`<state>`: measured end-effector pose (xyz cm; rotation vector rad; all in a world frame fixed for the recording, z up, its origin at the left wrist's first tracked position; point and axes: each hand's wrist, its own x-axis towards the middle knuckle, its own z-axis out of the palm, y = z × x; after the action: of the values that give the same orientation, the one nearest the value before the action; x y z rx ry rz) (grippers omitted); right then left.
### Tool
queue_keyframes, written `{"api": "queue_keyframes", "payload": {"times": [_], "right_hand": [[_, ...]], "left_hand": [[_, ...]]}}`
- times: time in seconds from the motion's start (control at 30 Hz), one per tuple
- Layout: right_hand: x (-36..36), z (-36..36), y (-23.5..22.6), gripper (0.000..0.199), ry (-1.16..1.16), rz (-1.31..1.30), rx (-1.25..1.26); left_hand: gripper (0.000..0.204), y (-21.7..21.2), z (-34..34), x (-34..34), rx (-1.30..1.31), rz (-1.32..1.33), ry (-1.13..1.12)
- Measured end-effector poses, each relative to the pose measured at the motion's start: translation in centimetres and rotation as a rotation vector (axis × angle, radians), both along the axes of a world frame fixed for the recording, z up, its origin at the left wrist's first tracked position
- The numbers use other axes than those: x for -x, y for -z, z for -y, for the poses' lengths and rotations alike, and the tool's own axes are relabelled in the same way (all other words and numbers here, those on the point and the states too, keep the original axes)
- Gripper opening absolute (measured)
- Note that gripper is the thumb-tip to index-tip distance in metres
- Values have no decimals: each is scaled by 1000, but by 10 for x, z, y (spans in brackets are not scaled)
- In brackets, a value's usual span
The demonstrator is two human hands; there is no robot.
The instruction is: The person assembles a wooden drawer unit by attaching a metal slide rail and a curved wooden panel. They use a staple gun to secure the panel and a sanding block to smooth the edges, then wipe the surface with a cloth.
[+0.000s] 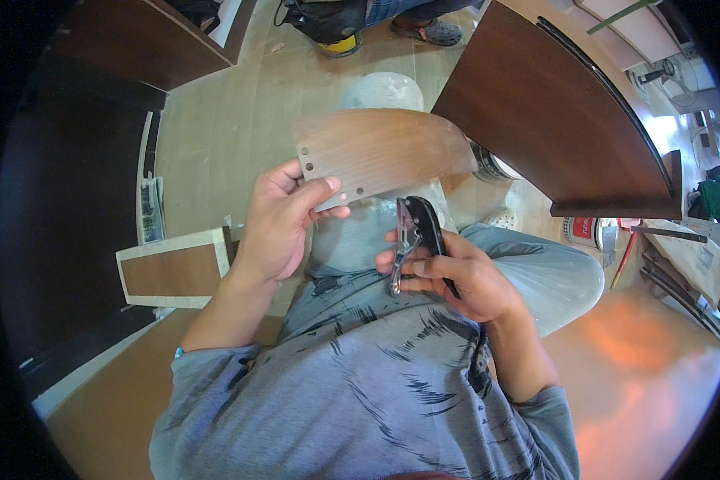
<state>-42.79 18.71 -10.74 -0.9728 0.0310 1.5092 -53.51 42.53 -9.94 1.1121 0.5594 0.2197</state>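
Observation:
My left hand [282,218] grips a small brown wooden panel [380,150] by its lower left corner, thumb on its face. The panel has several small drilled holes along its left and lower edges and is held up in front of me. My right hand [456,276] holds a metal plier-like hand tool [412,236] with black handles, its jaws pointing up just below the panel's lower edge. The tool and the panel do not touch.
A large dark brown board [552,112] leans at the upper right. A white-edged brown panel [172,268] lies on the floor at left. A white bucket [380,90] stands behind the held panel. Another person's feet [428,28] are at the top. Cans and tools [596,232] lie at right.

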Motion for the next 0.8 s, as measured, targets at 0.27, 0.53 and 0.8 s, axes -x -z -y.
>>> {"api": "queue_keyframes", "payload": {"times": [0.27,0.53,0.8], "right_hand": [[17,-38,-7,56,-89,186,38],[27,-45,-5,41,1,341,49],[25,-47,4,31,-2,309,98]], "left_hand": [[18,-4,3,12,-107,-97,20],[17,-5,8,12,-178,-90,43],[15,0,8,15,-155,-93,90]]}}
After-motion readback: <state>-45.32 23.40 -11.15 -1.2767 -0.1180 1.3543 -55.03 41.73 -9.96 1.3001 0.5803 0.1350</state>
